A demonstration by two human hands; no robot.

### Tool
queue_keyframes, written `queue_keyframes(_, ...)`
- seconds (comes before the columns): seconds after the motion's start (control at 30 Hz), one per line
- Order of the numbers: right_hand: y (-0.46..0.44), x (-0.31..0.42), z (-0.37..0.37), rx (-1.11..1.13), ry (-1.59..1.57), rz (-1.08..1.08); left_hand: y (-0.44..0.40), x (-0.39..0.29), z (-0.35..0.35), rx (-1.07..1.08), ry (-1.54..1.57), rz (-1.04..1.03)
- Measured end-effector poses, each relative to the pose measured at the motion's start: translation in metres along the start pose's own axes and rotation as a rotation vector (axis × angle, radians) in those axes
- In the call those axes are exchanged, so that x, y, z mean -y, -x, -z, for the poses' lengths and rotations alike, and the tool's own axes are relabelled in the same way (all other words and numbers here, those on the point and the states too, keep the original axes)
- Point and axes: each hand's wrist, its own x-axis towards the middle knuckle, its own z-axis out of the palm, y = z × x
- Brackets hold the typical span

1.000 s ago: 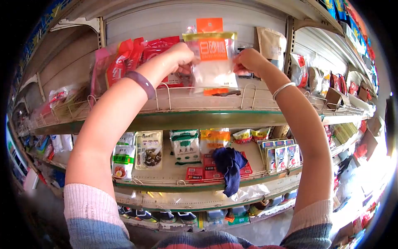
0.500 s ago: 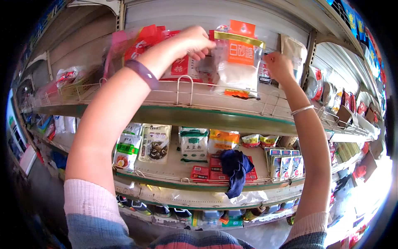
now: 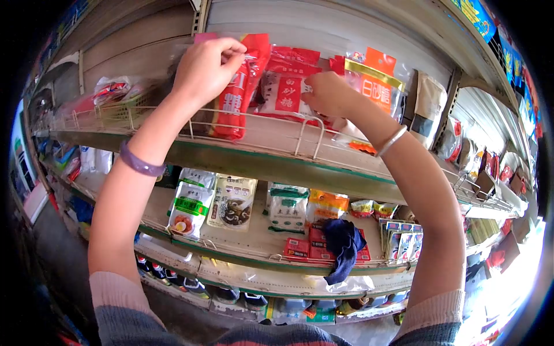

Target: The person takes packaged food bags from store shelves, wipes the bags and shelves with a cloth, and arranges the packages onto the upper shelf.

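Note:
On the upper shelf, my left hand (image 3: 209, 68) is closed in a pinch at the upper left edge of a tall red sugar bag (image 3: 234, 104), which leans slightly. Beside it stands a red-and-white bag of white sugar (image 3: 277, 95). The curled fingers of my right hand (image 3: 333, 97) are at that bag's right edge, partly hidden by the hand itself. Behind my right wrist, a clear bag of white sugar with an orange label (image 3: 378, 86) stands upright, its lower part partly covered.
A low wire rail (image 3: 309, 135) runs along the upper shelf's front. On the shelf below are pouches (image 3: 232, 202), a green-and-white bag (image 3: 287, 207), red boxes (image 3: 297, 248) and a dark blue cloth (image 3: 344, 248) hanging over the edge. A brown paper bag (image 3: 430, 104) stands at the right.
The view has shifted left. My left hand has left the orange-labelled bag for the tall red bag. My right hand has moved from that bag's right side to the red-and-white one.

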Motion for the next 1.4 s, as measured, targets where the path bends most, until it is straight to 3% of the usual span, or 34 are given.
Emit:
queue_keyframes(0.17, -0.042, 0.004, -0.011, 0.280, 0.190, -0.082, 0.027, 0.009, 0.015, 0.050, -0.078, -0.097)
queue_keyframes(0.27, -0.049, 0.008, -0.015, 0.400, 0.062, -0.150, 0.036, 0.010, 0.016, 0.071, -0.093, -0.190)
queue_keyframes(0.37, -0.055, 0.001, -0.040, 0.426, -0.185, -0.401, 0.038, 0.018, 0.014, 0.058, -0.053, -0.220)
queue_keyframes(0.47, -0.068, -0.034, -0.076, 0.315, -0.642, -0.609, 0.038, 0.022, 0.014, 0.057, -0.041, -0.231)
queue_keyframes(0.57, -0.061, -0.017, -0.062, 0.300, -0.876, -0.816, 0.039, 0.024, 0.013, 0.078, -0.028, -0.217)
queue_keyframes(0.67, -0.064, -0.027, -0.075, 0.219, -1.064, -0.733, 0.038, 0.024, 0.014, 0.094, -0.021, -0.199)
queue_keyframes(0.83, -0.067, -0.022, -0.051, 0.031, -0.592, -0.397, 0.038, 0.023, 0.014, 0.102, -0.012, -0.187)
queue_keyframes(1.07, -0.040, -0.025, -0.007, -0.457, -0.332, -0.339, 0.037, 0.022, 0.016, 0.095, 0.001, -0.197)
queue_keyframes(1.13, -0.022, -0.031, 0.011, -0.514, -0.406, -0.319, 0.037, 0.020, 0.017, 0.081, 0.018, -0.190)
queue_keyframes(1.2, -0.004, -0.037, 0.029, -0.505, -0.734, -0.402, 0.037, 0.021, 0.017, 0.027, -0.014, -0.208)
queue_keyframes(1.27, 0.022, -0.038, 0.046, -0.489, -1.355, -0.387, 0.036, 0.022, 0.016, -0.078, -0.009, -0.241)
queue_keyframes(1.37, 0.068, -0.023, 0.071, -0.459, -1.540, -0.261, 0.051, -0.013, 0.026, -0.150, 0.124, -0.254)
queue_keyframes(1.4, 0.089, -0.017, 0.076, -0.401, -1.592, -0.188, 0.064, -0.037, 0.029, -0.117, 0.258, -0.148)
